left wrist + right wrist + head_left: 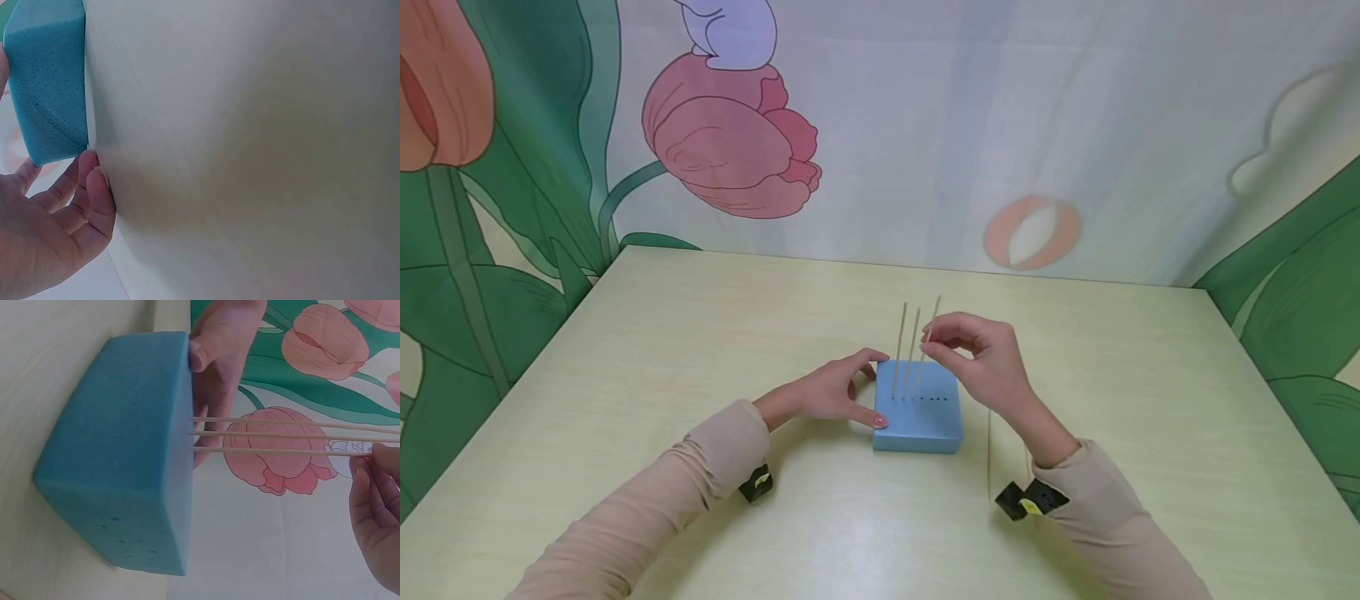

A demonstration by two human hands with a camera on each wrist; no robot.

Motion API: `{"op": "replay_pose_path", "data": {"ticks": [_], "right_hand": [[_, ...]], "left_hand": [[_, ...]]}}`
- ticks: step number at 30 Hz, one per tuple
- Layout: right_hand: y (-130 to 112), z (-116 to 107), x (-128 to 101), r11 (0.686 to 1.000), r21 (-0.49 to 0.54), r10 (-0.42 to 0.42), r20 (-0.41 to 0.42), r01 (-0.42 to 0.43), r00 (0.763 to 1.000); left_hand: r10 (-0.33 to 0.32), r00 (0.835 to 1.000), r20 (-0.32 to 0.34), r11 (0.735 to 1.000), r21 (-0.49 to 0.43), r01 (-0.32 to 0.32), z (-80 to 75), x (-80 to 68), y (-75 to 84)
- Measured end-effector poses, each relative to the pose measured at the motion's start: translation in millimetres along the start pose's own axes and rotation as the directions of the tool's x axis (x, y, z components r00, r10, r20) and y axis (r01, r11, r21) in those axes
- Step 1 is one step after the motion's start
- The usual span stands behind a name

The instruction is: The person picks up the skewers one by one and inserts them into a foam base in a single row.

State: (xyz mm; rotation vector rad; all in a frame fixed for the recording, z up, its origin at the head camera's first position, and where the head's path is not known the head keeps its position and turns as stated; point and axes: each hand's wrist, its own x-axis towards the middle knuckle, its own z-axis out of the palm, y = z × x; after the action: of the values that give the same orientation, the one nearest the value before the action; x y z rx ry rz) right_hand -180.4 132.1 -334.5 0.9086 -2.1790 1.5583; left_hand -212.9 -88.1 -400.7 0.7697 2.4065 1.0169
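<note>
1. Sleeves fill the near edge of the head view, forearms lying on the table.
2. Left hand clasps the left side of the foam block, thumb at the near corner, fingers around the far corner.
3. Block sits mid-table, with a row of holes in its top.
4. Three sticks stand in the block; two more lie on the table by the right wrist.
5. Right hand pinches the rightmost, tilted stick near its top.

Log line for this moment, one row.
left hand: holds foam block | right hand: pinches third stick | two sticks upright in block
</note>
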Motion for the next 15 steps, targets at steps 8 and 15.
{"op": "replay_pose_path", "data": {"ticks": [8, 15], "right_hand": [[8.2, 7.0, -5.5, 0.993, -0.053, 0.104, 0.036, -0.102, 0.994], [6.3, 3.9, -10.0, 0.988, -0.096, 0.128, 0.061, -0.122, 0.990]], "left_hand": [[0.006, 1.000, 0.005, 1.000, -0.007, -0.006, -0.5, -0.5, 0.1], [0.018, 1.000, 0.002, 1.000, -0.006, -0.018, -0.1, 0.4, -1.1]]}}
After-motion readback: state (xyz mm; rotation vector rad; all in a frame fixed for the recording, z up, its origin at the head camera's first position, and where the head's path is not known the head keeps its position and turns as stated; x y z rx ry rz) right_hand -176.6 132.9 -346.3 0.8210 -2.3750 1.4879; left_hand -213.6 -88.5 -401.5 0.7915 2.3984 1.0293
